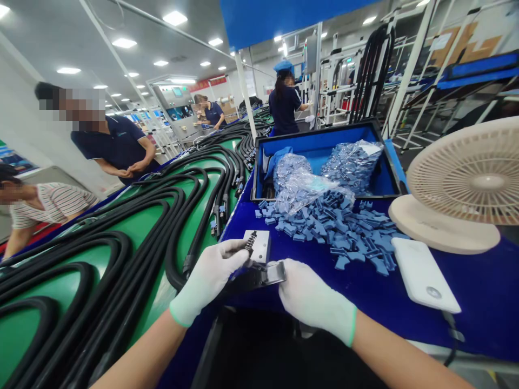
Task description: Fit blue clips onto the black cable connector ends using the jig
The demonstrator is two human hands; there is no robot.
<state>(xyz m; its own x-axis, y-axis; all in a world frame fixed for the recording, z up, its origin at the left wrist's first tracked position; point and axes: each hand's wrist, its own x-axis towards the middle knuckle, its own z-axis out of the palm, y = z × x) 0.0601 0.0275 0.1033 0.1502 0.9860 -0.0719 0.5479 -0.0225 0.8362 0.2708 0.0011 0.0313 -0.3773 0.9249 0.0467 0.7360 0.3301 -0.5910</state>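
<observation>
My left hand (213, 275), in a white glove, is closed with thumb and fingers at a small dark ribbed strip (251, 241). The strip sits against a pale block with holes (263, 246) on the blue table. My right hand (310, 297), gloved too, is closed on the right end of a black part with a shiny flat end (275, 273). This part spans the gap between both hands, just in front of the block. Its exact kind is unclear, and my right fingertips are mostly hidden behind it.
Loose blue plastic pieces (328, 224) lie heaped beyond my right hand, before a blue bin (316, 139) with bagged pieces. A white power bank (425, 275) and a fan (470, 178) stand right. Black hoses (150, 243) cover the green surface left. Several people work farther off.
</observation>
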